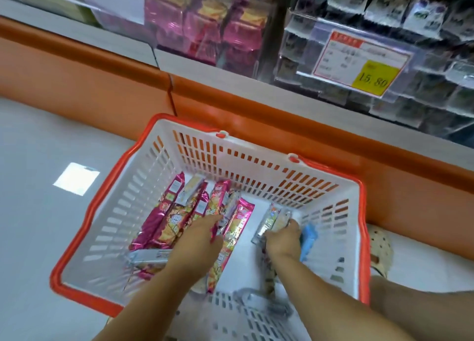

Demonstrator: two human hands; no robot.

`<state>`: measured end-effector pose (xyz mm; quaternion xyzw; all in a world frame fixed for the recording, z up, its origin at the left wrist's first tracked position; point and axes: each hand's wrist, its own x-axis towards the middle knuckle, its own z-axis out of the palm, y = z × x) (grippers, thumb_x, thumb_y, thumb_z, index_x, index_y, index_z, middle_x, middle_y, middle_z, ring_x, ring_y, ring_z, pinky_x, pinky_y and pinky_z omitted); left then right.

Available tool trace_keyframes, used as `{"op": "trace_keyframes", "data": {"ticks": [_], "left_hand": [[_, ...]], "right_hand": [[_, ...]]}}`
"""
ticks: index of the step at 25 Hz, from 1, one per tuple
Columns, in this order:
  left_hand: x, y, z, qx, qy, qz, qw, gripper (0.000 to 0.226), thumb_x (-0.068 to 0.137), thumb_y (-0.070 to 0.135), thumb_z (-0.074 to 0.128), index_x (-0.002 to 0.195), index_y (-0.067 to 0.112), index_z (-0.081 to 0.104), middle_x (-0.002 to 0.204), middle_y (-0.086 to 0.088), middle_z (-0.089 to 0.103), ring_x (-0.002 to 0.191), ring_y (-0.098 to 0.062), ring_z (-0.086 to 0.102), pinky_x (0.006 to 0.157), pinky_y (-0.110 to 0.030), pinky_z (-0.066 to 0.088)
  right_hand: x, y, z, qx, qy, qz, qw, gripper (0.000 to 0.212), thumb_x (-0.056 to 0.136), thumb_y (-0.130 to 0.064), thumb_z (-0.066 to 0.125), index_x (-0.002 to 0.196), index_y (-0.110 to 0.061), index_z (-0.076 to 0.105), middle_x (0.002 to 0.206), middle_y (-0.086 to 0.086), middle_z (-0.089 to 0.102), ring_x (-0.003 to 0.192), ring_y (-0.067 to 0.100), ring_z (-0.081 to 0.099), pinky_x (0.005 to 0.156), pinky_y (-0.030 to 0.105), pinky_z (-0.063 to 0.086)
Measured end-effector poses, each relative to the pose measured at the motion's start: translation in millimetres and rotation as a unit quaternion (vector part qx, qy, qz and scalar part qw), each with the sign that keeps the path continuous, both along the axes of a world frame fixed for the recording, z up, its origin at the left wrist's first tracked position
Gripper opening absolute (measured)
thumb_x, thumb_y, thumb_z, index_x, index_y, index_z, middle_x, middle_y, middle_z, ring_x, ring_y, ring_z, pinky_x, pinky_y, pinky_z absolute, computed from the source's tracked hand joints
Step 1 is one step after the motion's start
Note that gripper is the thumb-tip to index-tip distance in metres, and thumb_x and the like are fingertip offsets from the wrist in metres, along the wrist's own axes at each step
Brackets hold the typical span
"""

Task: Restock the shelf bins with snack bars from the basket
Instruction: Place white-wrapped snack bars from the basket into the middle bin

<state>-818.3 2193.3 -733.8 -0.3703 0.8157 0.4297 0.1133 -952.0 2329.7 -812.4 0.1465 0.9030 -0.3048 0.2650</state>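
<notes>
A white slotted basket (pixel 179 145) with an orange rim stands on the floor below the shelf. Several pink and yellow snack bars (pixel 164 217) lie in its left half, with silver-wrapped ones among them. My left hand (pixel 197 240) reaches down onto the pink bars, fingers curled round the end of one. My right hand (pixel 283 238) grips a small bunch of silver-wrapped bars (pixel 272 220) near the basket's right side. A light blue thing (pixel 309 240) lies just right of that hand. Motion blur hides the finger detail.
Clear shelf bins above hold pink packets (pixel 205 33) and dark-wrapped packets (pixel 384 4). A price tag reading 15.80 (pixel 359 61) hangs on the right bin. An orange shelf base (pixel 102 66) runs behind the basket. A patterned shoe (pixel 381 251) shows at the right.
</notes>
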Motion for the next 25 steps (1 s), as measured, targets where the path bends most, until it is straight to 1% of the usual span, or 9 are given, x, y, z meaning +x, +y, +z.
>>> {"op": "trace_keyframes", "data": {"ticks": [2,4,6,9,11,13,18,21,25], "left_hand": [[-3.5,3.5,1.3,0.016,0.004,-0.003,1.0,0.049,0.096,0.024,0.053,0.143,0.031,0.041,0.145,0.006,0.045,0.123,-0.015,0.051,0.105,-0.036,0.042],[-7.5,7.3,6.3,0.029,0.008,-0.005,1.0,0.049,0.096,0.023,0.052,0.143,0.03,0.041,0.143,0.004,0.047,0.115,-0.019,0.057,0.099,-0.038,0.048],[-12.7,13.0,13.6,0.048,0.028,0.01,0.998,0.047,0.097,0.024,0.051,0.143,0.029,0.042,0.141,0.003,0.049,0.11,-0.021,0.061,0.094,-0.037,0.05],[-21.0,17.7,28.5,0.143,0.057,0.097,0.983,0.053,0.096,0.033,0.053,0.146,0.028,0.036,0.134,0.001,0.057,0.116,-0.018,0.059,0.097,-0.033,0.046],[-23.0,16.7,39.5,0.235,0.095,0.176,0.951,0.055,0.095,0.035,0.056,0.145,0.03,0.035,0.109,0.006,0.067,0.104,-0.013,0.064,0.099,-0.039,0.049],[-24.4,11.7,50.7,0.319,0.137,0.22,0.912,0.052,0.093,0.03,0.061,0.141,0.03,0.042,0.099,0.006,0.071,0.097,-0.014,0.067,0.094,-0.041,0.053],[-30.5,12.7,89.2,0.42,0.214,0.204,0.858,0.033,0.089,0.023,0.066,0.122,0.023,0.063,0.11,-0.004,0.072,0.103,-0.017,0.068,0.09,-0.038,0.054],[-32.4,21.7,117.2,0.388,0.225,0.147,0.881,0.023,0.086,0.027,0.068,0.108,0.022,0.07,0.103,-0.004,0.074,0.097,-0.016,0.07,0.082,-0.032,0.056],[-38.6,25.3,155.7,0.344,0.239,0.115,0.901,0.026,0.086,0.023,0.069,0.111,0.017,0.065,0.101,-0.009,0.074,0.096,-0.021,0.071,0.083,-0.034,0.057]], "right_hand": [[7.7,2.1,8.9,-0.078,-0.022,-0.067,0.994,0.032,0.089,-0.018,0.057,0.119,-0.013,0.049,0.1,0.012,0.064,0.085,0.03,0.062,0.074,0.035,0.05],[14.7,1.2,23.4,-0.183,-0.066,-0.136,0.971,0.009,0.091,-0.018,0.046,0.095,-0.017,0.055,0.076,0.007,0.059,0.061,0.02,0.054,0.055,0.028,0.04],[20.4,-0.6,42.4,-0.279,-0.12,-0.156,0.94,0.02,0.089,-0.015,0.039,0.075,-0.016,0.054,0.064,0.005,0.058,0.047,0.014,0.046,0.045,0.024,0.034],[28.7,-5.2,78.0,-0.463,-0.205,-0.217,0.835,0.022,0.09,-0.008,0.038,0.085,-0.005,0.059,0.062,0.008,0.064,0.043,0.015,0.051,0.043,0.023,0.042],[32.7,-3.2,102.3,-0.521,-0.257,-0.212,0.786,0.022,0.089,-0.006,0.037,0.088,-0.002,0.059,0.062,0.011,0.063,0.042,0.016,0.05,0.039,0.021,0.041],[35.5,3.0,124.7,-0.539,-0.29,-0.168,0.773,0.026,0.087,-0.009,0.039,0.097,0.002,0.061,0.067,0.014,0.062,0.044,0.016,0.049,0.039,0.022,0.039],[37.9,30.1,171.1,-0.576,-0.274,-0.106,0.763,0.03,0.094,-0.007,0.04,0.114,-0.002,0.062,0.09,0.024,0.066,0.054,0.022,0.056,0.045,0.027,0.047],[35.0,44.5,192.0,-0.582,-0.247,-0.062,0.772,0.029,0.094,-0.01,0.045,0.113,-0.001,0.065,0.089,0.02,0.066,0.059,0.023,0.057,0.053,0.029,0.048],[21.1,58.7,231.2,-0.584,-0.164,-0.008,0.795,0.038,0.078,-0.014,0.067,0.115,-0.004,0.066,0.082,0.012,0.066,0.063,0.019,0.059,0.058,0.028,0.05]]}}
